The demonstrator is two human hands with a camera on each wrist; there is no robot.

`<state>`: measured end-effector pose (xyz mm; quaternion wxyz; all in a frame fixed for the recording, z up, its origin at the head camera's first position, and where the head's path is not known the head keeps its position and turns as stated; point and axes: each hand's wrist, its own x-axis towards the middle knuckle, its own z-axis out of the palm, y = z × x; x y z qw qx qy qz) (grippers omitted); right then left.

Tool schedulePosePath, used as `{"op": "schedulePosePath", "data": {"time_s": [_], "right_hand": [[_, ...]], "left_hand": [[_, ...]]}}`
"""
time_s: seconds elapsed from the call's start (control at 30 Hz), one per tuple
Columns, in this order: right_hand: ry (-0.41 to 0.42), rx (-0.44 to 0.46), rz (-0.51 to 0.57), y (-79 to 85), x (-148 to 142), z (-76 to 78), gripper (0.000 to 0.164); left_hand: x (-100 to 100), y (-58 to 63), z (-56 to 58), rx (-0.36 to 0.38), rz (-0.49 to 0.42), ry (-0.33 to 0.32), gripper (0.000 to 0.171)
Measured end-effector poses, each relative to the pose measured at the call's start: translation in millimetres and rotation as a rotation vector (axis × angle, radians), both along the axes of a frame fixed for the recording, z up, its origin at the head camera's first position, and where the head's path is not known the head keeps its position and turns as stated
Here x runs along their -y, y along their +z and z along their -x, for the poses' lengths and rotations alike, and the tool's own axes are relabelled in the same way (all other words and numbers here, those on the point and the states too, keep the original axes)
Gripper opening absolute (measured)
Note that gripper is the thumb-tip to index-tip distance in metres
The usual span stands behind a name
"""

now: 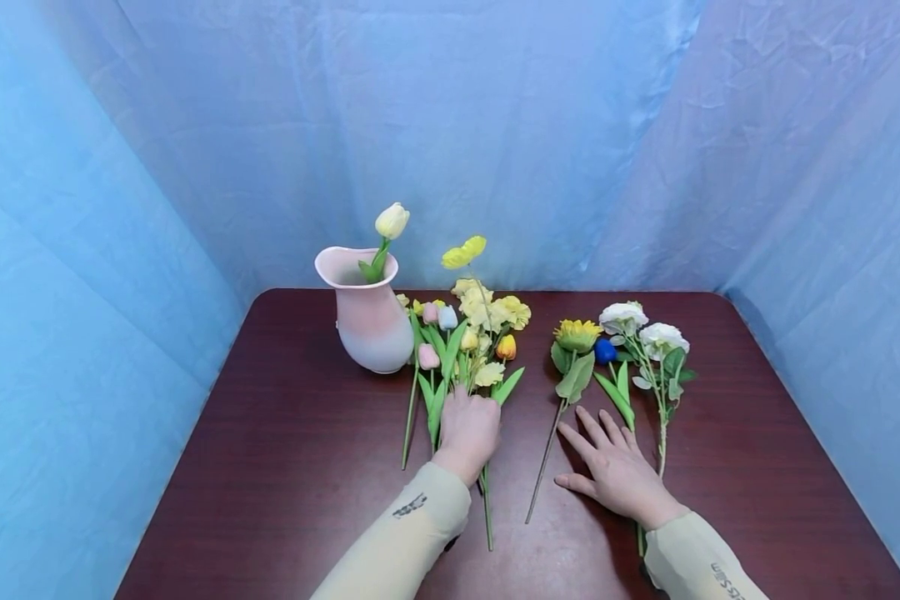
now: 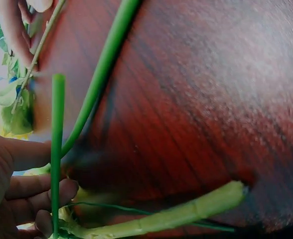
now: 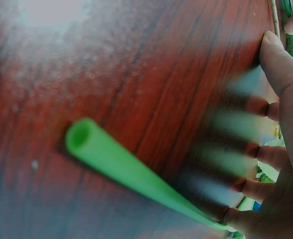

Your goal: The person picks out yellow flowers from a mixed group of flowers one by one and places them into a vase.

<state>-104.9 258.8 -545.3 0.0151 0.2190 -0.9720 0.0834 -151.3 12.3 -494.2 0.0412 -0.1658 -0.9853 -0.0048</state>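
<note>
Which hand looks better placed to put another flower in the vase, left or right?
Probably the left hand: it is nearer the vase, down among the mixed flowers. The right hand lies spread near the sunflower, farther from the vase.

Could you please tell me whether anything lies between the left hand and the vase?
Yes: in the head view, a pink tulip and green leaves lie between the left hand and the pink-and-white vase. A white tulip stands in the right side of the vase's mouth; the rest looks open.
</note>
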Motion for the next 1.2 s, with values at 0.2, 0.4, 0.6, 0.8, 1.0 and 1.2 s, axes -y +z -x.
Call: {"op": "schedulePosePath", "data": {"time_s": [0.2, 0.4, 0.6, 0.8, 1.0, 1.2], "right_hand": [[0.002, -0.004, 0.005, 0.4, 0.4, -0.2, 0.078], [0.004, -0.002, 0.007, 1.5, 0.9, -0.1, 0.077], [0.004, -0.002, 0.010, 2.1, 1.2, -0.1, 0.077], [0.005, -0.008, 0.007, 0.3, 0.6, 0.1, 0.078], [0.004, -0.010, 0.006, -0.9, -0.3, -0.1, 0.078], [0.007, -0.014, 0.002, -1.1, -0.5, 0.2, 0.077]], "left_hand": [[0.5, -3.1, 4.1, 0.050, -0.032, 0.021, 0.021], [2.1, -3.2, 3.4, 0.009, -0.117, 0.010, 0.020], [-1.4, 7.8, 4.1, -0.110, -0.176, -0.060, 0.020], [-6.8, 37.8, 6.0, -0.272, -0.254, -0.177, 0.019], [-5.5, 70.6, 5.4, -0.449, -0.326, -0.284, 0.015], [-2.9, 97.3, 5.6, -0.587, -0.387, -0.345, 0.014]]}}
